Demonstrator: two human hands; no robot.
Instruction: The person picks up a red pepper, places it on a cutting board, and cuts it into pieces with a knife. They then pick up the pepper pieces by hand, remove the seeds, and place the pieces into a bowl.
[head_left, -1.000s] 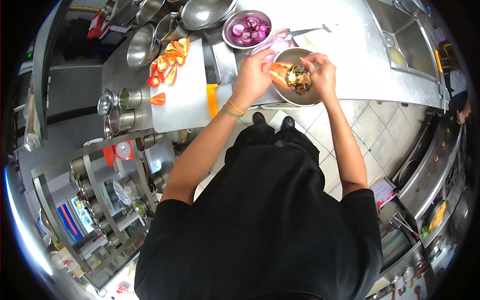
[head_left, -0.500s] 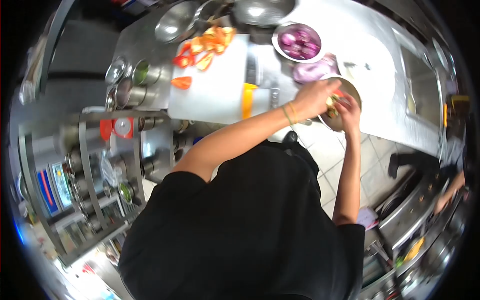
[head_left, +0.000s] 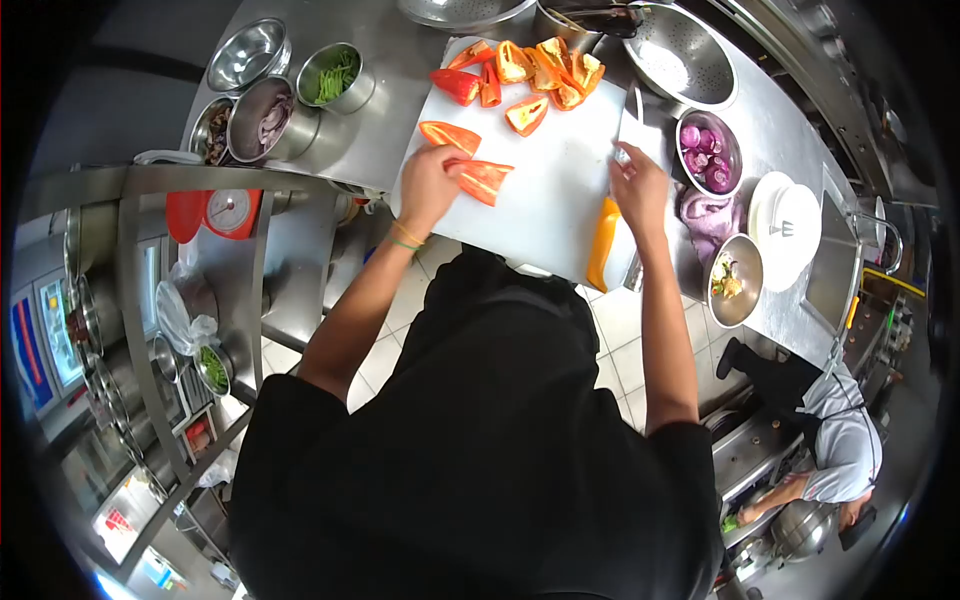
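On the white cutting board, my left hand is closed on a red pepper piece. Another red piece lies just above that hand. Orange and red pepper pieces are grouped at the board's far side. My right hand is pinched at the board's right side; what its fingertips hold is too small to make out. A yellow handle lies below it and a pale blade above it. Pepper scraps sit in a metal bowl at the right.
Purple onions fill a bowl behind a purple cloth. Beside them stand white lids and a colander. Metal bowls are at the left. A co-worker bends at the lower right.
Both hands have left the scrap bowl and moved apart. My left hand has come over the board and taken hold of a red pepper piece; my right hand has moved beside the yellow handle.
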